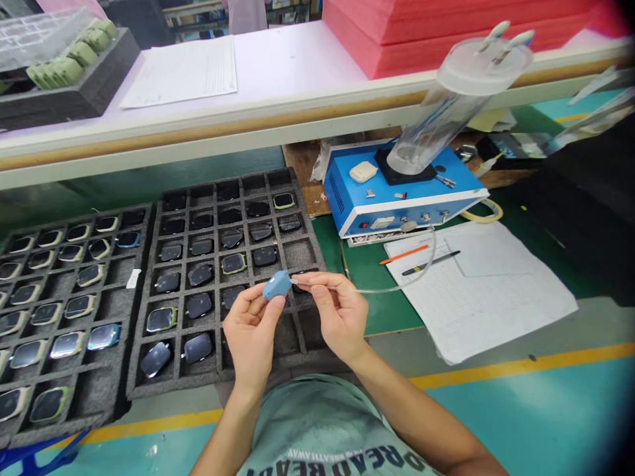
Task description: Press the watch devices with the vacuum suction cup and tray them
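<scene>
- Blue watch case (276, 285) gripped between left hand's (252, 324) thumb and fingers.
- Clear tube (377, 291) pinched in right hand (343, 316), tip held at case's end.
- Foam tray (300, 254) seen beneath.

Before me runs a long, pale lilac shelf (288, 63) with a wooden strip (248, 124) along its front. Beneath it I have a green tabletop (372, 314). The teal floor (560, 413) carries a yellow stripe (546, 362); racks (193, 10) stand beyond, in bright light.
</scene>
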{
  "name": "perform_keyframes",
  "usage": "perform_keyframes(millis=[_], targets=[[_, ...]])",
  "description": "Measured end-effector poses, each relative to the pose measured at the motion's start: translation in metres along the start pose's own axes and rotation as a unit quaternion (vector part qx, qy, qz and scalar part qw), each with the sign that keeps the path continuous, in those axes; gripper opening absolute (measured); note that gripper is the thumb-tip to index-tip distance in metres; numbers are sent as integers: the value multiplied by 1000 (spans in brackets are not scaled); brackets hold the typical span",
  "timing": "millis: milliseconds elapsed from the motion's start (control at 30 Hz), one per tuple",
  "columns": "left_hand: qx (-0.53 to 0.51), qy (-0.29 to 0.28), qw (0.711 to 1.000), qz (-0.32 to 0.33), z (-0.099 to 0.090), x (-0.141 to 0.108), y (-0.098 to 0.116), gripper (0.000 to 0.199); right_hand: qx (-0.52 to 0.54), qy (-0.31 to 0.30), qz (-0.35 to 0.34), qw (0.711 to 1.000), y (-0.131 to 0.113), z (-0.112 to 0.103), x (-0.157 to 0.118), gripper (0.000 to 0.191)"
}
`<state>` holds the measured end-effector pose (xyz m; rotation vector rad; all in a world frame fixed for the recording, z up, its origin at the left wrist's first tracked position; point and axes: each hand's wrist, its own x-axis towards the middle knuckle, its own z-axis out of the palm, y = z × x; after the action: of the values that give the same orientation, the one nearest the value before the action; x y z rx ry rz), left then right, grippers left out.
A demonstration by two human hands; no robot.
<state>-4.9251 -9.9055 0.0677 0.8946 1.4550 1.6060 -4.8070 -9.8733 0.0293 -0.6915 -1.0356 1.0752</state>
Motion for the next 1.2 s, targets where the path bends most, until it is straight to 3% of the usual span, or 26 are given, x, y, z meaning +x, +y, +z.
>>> perform_keyframes(millis=[1200], targets=[[35, 12, 999, 4, 0, 3, 1, 32, 21, 9, 27, 999, 1, 4, 5, 15]])
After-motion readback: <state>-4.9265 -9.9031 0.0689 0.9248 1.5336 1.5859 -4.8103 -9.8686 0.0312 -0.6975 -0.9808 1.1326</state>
